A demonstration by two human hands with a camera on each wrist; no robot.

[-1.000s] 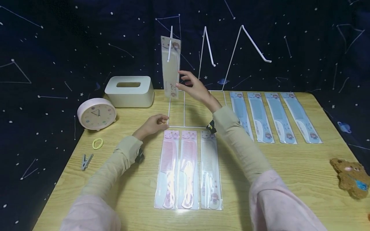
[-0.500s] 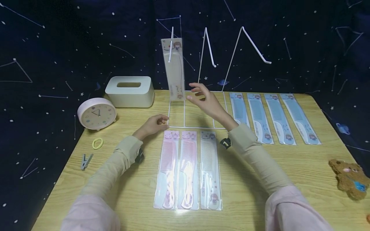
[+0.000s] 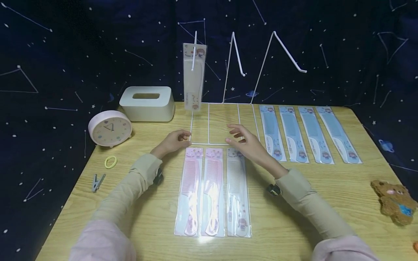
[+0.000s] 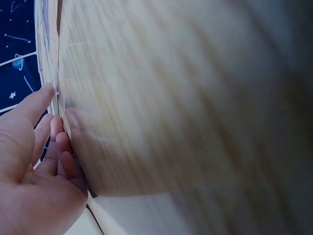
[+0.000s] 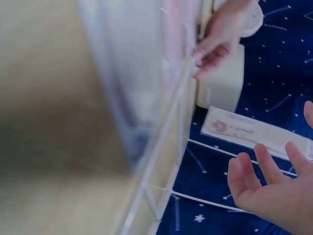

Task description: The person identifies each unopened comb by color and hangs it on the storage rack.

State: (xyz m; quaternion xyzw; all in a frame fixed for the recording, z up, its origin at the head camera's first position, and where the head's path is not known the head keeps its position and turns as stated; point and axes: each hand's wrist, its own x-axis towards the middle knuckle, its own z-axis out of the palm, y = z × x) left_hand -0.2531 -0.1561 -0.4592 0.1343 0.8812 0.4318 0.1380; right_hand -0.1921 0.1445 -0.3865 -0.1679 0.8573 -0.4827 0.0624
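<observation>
The white wire display rack (image 3: 209, 127) stands on the table with three hooks rising at its back. My left hand (image 3: 172, 140) pinches the front left corner of its base, also seen in the right wrist view. A packaged white comb (image 3: 193, 81) hangs from the left hook. Over the front of the base is my right hand (image 3: 246, 143), fingers spread and holding nothing. Just below the rack lie two packaged pink combs (image 3: 190, 181) and another packaged white comb (image 3: 236, 192), its top end partly behind the right hand.
Several packaged blue combs (image 3: 295, 134) lie in a row at the back right. A tissue box (image 3: 166, 108) and a round pink clock (image 3: 111, 128) stand back left, with a yellow hair tie (image 3: 110, 162) and clip (image 3: 98, 183) nearer. A brown bear toy (image 3: 395, 201) lies right.
My right hand has left the hanging white comb and come down and toward me. The comb swung a little on the hook. My left hand has stayed at the rack corner.
</observation>
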